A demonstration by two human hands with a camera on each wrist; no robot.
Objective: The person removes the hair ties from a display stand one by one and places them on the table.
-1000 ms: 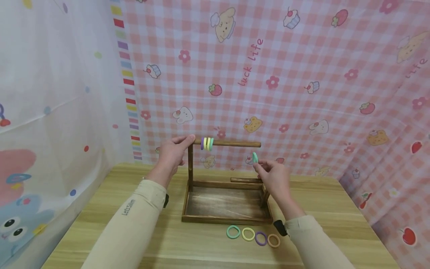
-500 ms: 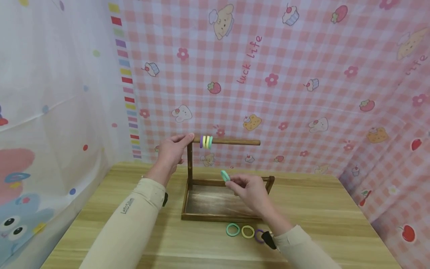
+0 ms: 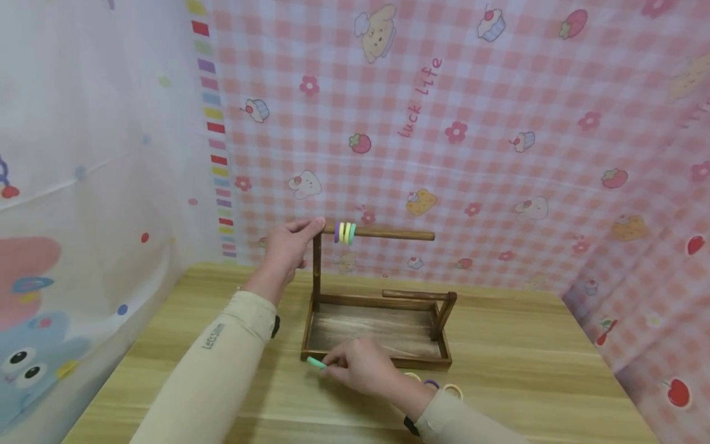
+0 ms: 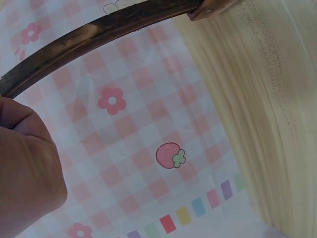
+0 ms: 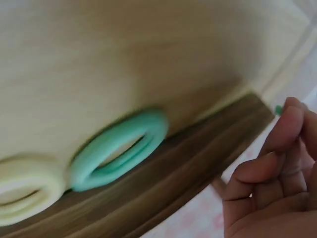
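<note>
My left hand [image 3: 285,250] grips the top of the tall left post [image 3: 317,271] of a wooden stand, its thumb lying at the bar's end. A purple ring [image 3: 336,232], two yellow rings [image 3: 344,233] and a green ring [image 3: 352,234] hang on the upper bar [image 3: 396,234] near that post. Low at the tray's front left, my right hand [image 3: 363,367] pinches another green ring [image 3: 316,363] between thumb and fingers. In the right wrist view only a sliver of this ring shows at the fingertips. A loose green ring [image 5: 159,124] lies beside the tray, hidden behind my hand in the head view.
A yellow ring [image 3: 412,375], a purple ring [image 3: 431,383] and an orange ring [image 3: 455,390] lie before the tray [image 3: 383,361], partly covered by the right forearm. The lower bar [image 3: 413,295] points left from the short right post [image 3: 444,314]. A checked cloth hangs behind.
My right hand has carried the green ring from beside the upper bar's free end, down and left across the tray to its front edge. The left hand stays on the post.
</note>
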